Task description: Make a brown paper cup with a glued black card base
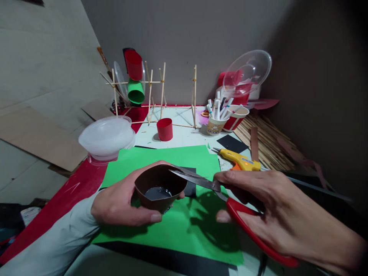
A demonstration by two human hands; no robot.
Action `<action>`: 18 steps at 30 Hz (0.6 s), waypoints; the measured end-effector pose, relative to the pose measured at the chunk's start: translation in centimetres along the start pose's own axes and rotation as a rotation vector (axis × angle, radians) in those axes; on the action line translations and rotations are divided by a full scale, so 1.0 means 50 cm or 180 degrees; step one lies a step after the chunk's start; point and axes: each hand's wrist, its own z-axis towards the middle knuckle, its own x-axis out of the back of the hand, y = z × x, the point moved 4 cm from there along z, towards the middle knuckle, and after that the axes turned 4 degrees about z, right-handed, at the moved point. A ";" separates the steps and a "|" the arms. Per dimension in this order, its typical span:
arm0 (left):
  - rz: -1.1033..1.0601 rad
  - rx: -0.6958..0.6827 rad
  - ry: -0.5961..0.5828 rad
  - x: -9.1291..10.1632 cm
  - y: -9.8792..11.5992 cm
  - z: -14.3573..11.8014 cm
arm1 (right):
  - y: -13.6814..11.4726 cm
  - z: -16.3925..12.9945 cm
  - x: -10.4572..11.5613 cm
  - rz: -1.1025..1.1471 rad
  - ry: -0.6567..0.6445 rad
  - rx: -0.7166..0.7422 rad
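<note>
I am gripping a brown paper cup (160, 186) in my left hand (123, 203), fingers curled around its side and thumb pressed under its base, holding it tilted just above the green paper sheet (184, 230). My right hand (276, 207) is clasping the red-handled scissors (230, 203), whose blades are lying almost closed across the cup's rim. Behind them a yellow glue gun (241, 160) is lying beside a red cup (165, 129) and a clear lidded tub (107, 137).
</note>
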 end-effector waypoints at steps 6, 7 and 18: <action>-0.0129 -0.0181 -0.0179 0.005 0.004 0.001 | -0.002 -0.004 -0.005 -0.0103 -0.0171 0.0161; -0.0190 -0.0183 -0.0204 0.005 0.001 0.000 | -0.002 -0.005 -0.006 -0.0105 -0.0173 0.0174; -0.0507 -0.0068 -0.0288 -0.003 -0.007 -0.003 | 0.006 -0.009 -0.006 0.0011 -0.0357 0.0143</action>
